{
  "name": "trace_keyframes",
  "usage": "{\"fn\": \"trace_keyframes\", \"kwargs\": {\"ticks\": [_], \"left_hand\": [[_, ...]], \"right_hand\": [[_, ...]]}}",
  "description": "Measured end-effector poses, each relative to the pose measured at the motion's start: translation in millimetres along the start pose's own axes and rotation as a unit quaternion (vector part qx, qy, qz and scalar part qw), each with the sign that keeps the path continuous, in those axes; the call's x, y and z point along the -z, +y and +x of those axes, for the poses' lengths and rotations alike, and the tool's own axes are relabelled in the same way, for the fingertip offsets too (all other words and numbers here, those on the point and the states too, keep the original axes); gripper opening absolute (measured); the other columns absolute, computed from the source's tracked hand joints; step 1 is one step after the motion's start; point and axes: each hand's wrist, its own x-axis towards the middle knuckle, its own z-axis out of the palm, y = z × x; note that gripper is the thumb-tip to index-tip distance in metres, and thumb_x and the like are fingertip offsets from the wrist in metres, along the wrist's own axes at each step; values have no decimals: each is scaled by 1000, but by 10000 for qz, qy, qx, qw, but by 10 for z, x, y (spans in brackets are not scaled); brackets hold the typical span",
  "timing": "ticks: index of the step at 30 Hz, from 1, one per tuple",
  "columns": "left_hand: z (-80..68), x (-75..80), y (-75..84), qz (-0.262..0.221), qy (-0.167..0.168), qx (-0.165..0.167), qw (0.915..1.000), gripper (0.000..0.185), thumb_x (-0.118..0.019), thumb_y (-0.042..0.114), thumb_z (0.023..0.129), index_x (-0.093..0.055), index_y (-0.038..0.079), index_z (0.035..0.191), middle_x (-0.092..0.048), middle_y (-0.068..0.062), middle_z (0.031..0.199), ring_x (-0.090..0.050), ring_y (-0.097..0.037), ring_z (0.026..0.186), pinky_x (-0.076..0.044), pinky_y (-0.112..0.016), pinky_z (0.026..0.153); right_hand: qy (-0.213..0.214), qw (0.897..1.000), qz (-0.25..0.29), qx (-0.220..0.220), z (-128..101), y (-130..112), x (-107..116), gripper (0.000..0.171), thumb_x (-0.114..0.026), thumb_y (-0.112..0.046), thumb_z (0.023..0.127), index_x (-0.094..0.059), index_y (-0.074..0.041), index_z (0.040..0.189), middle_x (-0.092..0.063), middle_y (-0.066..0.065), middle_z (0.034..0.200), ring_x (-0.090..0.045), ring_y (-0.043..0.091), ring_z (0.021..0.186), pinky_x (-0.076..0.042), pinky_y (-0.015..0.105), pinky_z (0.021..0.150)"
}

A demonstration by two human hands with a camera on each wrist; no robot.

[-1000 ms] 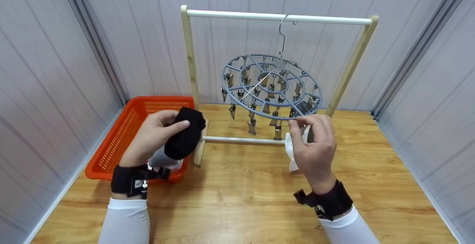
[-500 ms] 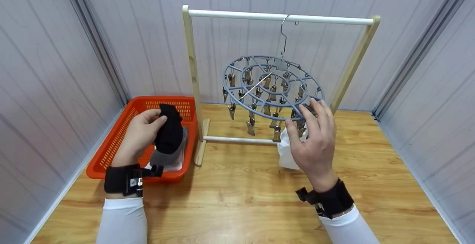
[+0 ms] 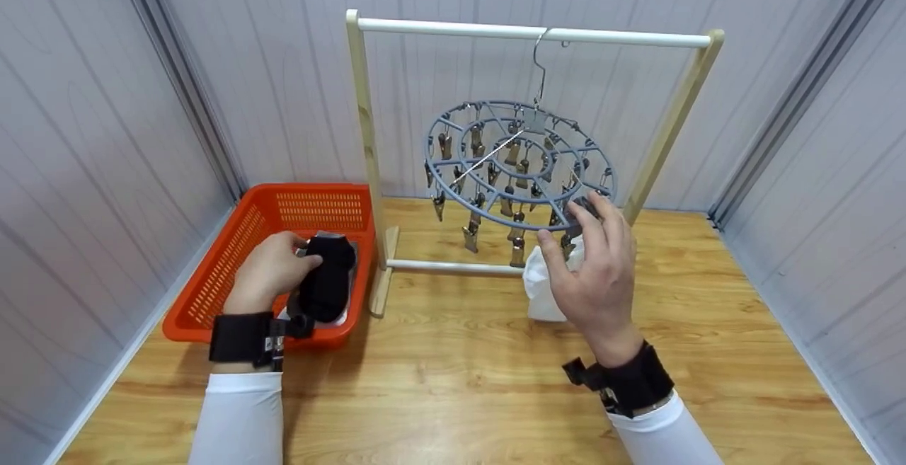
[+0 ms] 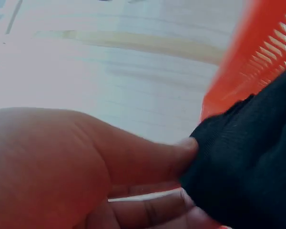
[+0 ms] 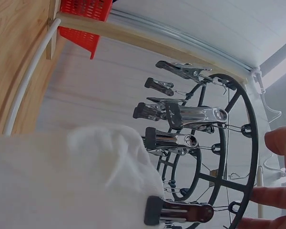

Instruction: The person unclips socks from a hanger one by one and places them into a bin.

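Observation:
My left hand [image 3: 272, 274] is down in the orange basket [image 3: 205, 281], pinching one end of a folded black sock [image 3: 328, 277] between thumb and fingers. In the left wrist view the thumb lies along the edge of the dark sock [image 4: 243, 157]. On the right, my right hand [image 3: 598, 281] has its fingers loosely spread at the near right rim of a round grey clip hanger [image 3: 488, 217]. Below that rim hangs a white cloth [image 3: 545, 291], partly hidden by the hand. The right wrist view shows a metal clip [image 5: 181, 211] biting the white cloth's edge.
The hanger's hook [image 3: 539, 61] sits over the white top bar [image 3: 453, 28] of a wooden-legged rack. Several metal clips [image 3: 471, 237] dangle from the rings. A lower bar [image 3: 453, 267] crosses near the wooden tabletop [image 3: 453, 380]. Grey and white fabric lies under the sock.
My left hand has carried the black sock left and down into the basket. My right hand's pinched fingers have spread apart at the rim, and the hanger has swung slightly.

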Motion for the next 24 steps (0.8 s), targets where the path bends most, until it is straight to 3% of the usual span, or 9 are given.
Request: {"fn": "trace_keyframes", "kwargs": {"ticks": [4, 7, 12, 17, 21, 24], "left_hand": [[-34, 20, 23, 288, 175, 256, 9991, 61, -70, 39, 107, -60, -6, 147, -65, -31, 143, -65, -47, 122, -54, -62, 94], [-48, 15, 60, 274, 390, 207, 9986, 60, -70, 39, 107, -61, -5, 147, -65, -31, 144, -65, -48, 123, -54, -63, 94], [-65, -35, 177, -93, 715, -240, 9971, 53, -72, 36, 107, -67, 0, 145, -70, -26, 139, -67, -44, 120, -54, -62, 98], [-85, -89, 310, -403, 822, -747, 9930, 42, -75, 33, 105, -74, 3, 135, -75, -21, 127, -69, -39, 115, -53, -59, 100], [-107, -149, 427, -515, 763, -1134, 9893, 38, -77, 32, 104, -76, 5, 131, -76, -17, 121, -70, -35, 109, -54, -56, 99], [-131, -201, 515, -721, 522, -1454, 9854, 40, -79, 31, 104, -76, 4, 133, -76, -15, 119, -70, -32, 106, -54, -52, 96]], "right_hand": [[-11, 10000, 88, -37, -6, -20, -5, 53, -78, -34, 104, -70, 6, 138, -56, 28, 157, -52, 45, 146, -33, 65, 124], [-29, 9999, 112, -2, -11, -30, -6, 52, -77, -34, 104, -70, 5, 137, -58, 28, 154, -54, 45, 144, -34, 65, 123], [-83, 9993, 345, 63, -20, -46, -1, 48, -79, -29, 104, -71, 3, 138, -59, 27, 153, -52, 44, 144, -30, 64, 124], [-23, 9978, 637, 203, -26, -64, -5, 45, -81, -22, 102, -71, 2, 138, -61, 26, 152, -53, 43, 144, -30, 63, 124], [-24, 9960, 833, 325, -36, -93, -15, 44, -81, -18, 100, -72, 3, 138, -61, 25, 152, -52, 44, 144, -29, 62, 125], [-59, 9948, 941, 387, -42, -110, -22, 43, -80, -18, 100, -72, 3, 137, -61, 25, 152, -52, 44, 145, -29, 61, 126]]}}
